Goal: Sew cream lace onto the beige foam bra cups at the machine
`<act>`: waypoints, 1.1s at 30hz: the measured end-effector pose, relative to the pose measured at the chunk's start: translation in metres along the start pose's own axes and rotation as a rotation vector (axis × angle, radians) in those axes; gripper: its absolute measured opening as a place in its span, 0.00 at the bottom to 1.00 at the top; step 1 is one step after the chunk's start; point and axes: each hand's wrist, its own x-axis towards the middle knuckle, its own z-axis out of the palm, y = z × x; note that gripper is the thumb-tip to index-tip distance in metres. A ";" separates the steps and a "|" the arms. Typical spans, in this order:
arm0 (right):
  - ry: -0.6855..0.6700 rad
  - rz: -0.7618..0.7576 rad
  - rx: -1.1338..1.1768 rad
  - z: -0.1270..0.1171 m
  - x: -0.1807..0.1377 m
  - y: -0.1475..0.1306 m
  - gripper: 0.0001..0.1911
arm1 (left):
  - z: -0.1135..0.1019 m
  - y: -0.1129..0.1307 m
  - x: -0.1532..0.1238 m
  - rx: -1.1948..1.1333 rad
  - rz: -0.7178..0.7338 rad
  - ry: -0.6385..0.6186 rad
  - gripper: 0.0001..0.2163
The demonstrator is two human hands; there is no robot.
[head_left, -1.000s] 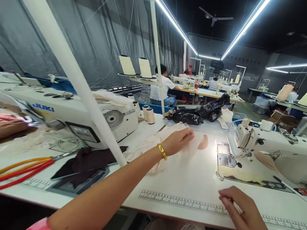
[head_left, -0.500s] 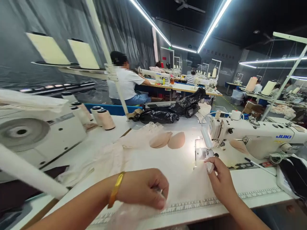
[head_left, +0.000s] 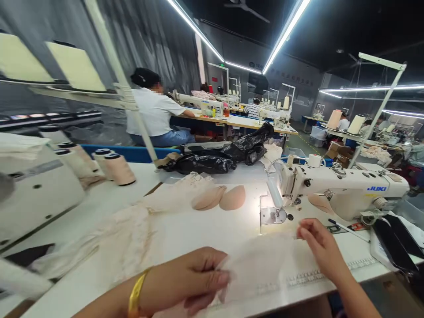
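A thin, sheer pale-pink fabric piece (head_left: 261, 265) lies on the white sewing table (head_left: 205, 229) near its front edge. My left hand (head_left: 192, 282), with a gold bangle at the wrist, pinches the fabric's left edge. My right hand (head_left: 321, 247) grips its right edge, just in front of the white JUKI sewing machine (head_left: 341, 190). Two beige bra cups (head_left: 220, 198) rest on the table behind the fabric, left of the machine's needle plate (head_left: 270, 215).
Lace fabric pile (head_left: 132, 229) lies at the left. Thread cones (head_left: 115, 168) and another machine (head_left: 36, 190) stand far left. Black plastic bags (head_left: 225, 159) sit at the back. A person in a white shirt (head_left: 152, 115) sits at a bench behind; more workstations beyond.
The view swung right from the left machine. My left hand drew back from the lace pile to the front edge, holding sheer fabric. My right hand rose and took its other edge.
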 end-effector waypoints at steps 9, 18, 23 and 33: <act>-0.032 -0.438 -0.990 -0.107 0.019 0.153 0.16 | -0.039 0.050 -0.041 -0.127 0.166 0.657 0.14; -0.210 -0.199 -0.518 0.012 -0.004 0.018 0.13 | -0.006 -0.013 0.034 -0.360 0.059 0.267 0.24; -0.152 -0.607 -0.712 0.075 -0.007 -0.022 0.12 | 0.000 -0.012 0.040 -0.420 0.084 0.175 0.25; -0.045 -0.797 -0.857 0.086 0.000 -0.026 0.15 | -0.017 0.005 0.020 0.034 -0.092 0.096 0.23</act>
